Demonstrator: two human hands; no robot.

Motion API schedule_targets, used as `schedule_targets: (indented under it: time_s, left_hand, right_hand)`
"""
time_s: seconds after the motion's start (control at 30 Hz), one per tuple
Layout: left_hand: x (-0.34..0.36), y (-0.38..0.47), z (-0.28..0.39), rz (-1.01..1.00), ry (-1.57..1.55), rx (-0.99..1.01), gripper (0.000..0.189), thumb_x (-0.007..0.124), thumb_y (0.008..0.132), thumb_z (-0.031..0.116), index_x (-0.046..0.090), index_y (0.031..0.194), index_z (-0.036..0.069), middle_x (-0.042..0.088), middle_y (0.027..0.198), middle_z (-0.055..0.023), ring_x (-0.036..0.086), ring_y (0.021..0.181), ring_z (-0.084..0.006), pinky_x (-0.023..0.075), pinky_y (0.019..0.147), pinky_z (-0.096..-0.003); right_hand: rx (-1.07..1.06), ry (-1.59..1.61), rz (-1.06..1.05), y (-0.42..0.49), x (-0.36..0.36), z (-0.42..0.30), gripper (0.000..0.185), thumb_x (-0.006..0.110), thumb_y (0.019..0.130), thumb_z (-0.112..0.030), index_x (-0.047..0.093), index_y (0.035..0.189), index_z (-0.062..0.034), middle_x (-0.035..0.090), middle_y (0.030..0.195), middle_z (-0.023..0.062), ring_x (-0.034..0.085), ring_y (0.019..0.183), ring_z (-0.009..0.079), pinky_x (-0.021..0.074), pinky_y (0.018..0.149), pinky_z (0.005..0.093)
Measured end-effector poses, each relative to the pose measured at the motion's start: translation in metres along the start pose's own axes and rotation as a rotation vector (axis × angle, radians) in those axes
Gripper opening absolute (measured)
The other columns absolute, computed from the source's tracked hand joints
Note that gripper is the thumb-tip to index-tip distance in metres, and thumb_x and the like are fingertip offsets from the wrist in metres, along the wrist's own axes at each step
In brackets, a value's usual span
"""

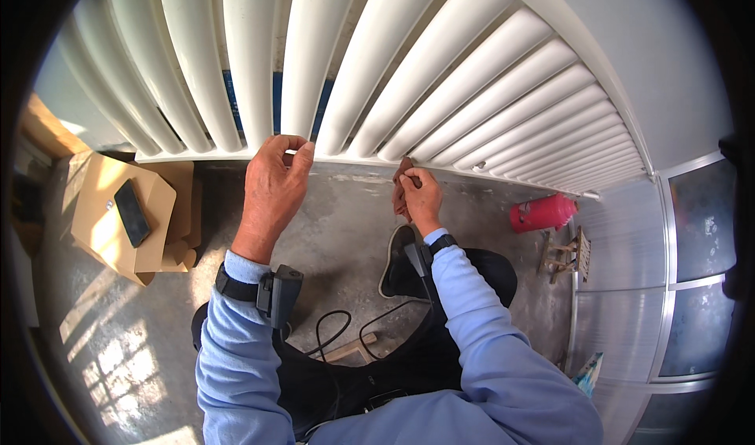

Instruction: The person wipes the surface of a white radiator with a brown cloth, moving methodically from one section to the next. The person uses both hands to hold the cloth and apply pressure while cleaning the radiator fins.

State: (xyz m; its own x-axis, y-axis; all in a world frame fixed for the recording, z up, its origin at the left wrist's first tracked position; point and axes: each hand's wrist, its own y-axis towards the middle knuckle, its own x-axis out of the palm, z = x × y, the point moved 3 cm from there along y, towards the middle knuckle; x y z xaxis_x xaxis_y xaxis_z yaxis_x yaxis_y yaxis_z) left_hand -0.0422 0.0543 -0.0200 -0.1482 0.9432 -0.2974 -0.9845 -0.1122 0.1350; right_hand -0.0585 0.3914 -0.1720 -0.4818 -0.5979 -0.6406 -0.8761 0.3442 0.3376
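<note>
A white slatted panel with rounded bars (336, 62) spans the upper part of the head view. My left hand (280, 179) is at its lower rail, with the fingers bent and thumb near the fingertips; whether something thin lies between them cannot be told. To the right, my right hand (423, 197) pinches a crumpled reddish-brown cloth (400, 194), whose upper end touches the lower rail. Blue material (277, 100) shows behind the gaps between the bars. Both wrists wear black straps with devices.
A smartphone (132, 212) lies on a cardboard box (97, 209) at left. At right stand a small wooden stool (563, 256) and a pink-red flask (541, 212), near a metal-framed partition (670, 227). A black cable (318, 333) loops between my legs, above a wooden piece (348, 349).
</note>
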Motion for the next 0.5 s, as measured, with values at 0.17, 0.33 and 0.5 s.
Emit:
schedule_targets:
  time_s: [0.17, 0.33, 0.5]
  left_hand:
    - [0.001, 0.000, -0.002, 0.000, 0.003, 0.003, 0.031, 0.069, 0.101, 0.026, 0.072, 0.106, -0.005, 0.073, 0.102, -0.0167, 0.074, 0.087, -0.0264, 0.0580, 0.080, -0.0367]
    - [0.001, 0.001, -0.003, 0.001, 0.006, -0.002, 0.031, 0.069, 0.102, 0.025, 0.072, 0.107, -0.005, 0.072, 0.102, -0.0165, 0.074, 0.087, -0.0258, 0.0581, 0.080, -0.0366]
    - [0.002, 0.000, -0.003, -0.006, -0.003, 0.001, 0.031, 0.069, 0.102, 0.026, 0.072, 0.107, -0.005, 0.072, 0.102, -0.0167, 0.074, 0.088, -0.0253, 0.0580, 0.080, -0.0367]
  right_hand:
    - [-0.037, -0.163, -0.020, 0.024, -0.008, -0.006, 0.019, 0.082, 0.086, -0.019, 0.076, 0.099, -0.0067, 0.074, 0.097, 0.0121, 0.073, 0.091, 0.0328, 0.0569, 0.083, 0.0423]
    - [0.046, -0.134, 0.001, 0.033, -0.006, -0.004, 0.035, 0.083, 0.082, -0.024, 0.072, 0.111, -0.0076, 0.075, 0.104, 0.0185, 0.072, 0.096, 0.0414, 0.0557, 0.085, 0.0489]
    - [0.181, -0.155, 0.007, 0.032, 0.002, 0.007, 0.045, 0.083, 0.083, -0.034, 0.072, 0.113, -0.0020, 0.075, 0.103, 0.0248, 0.073, 0.099, 0.0426, 0.0557, 0.088, 0.0478]
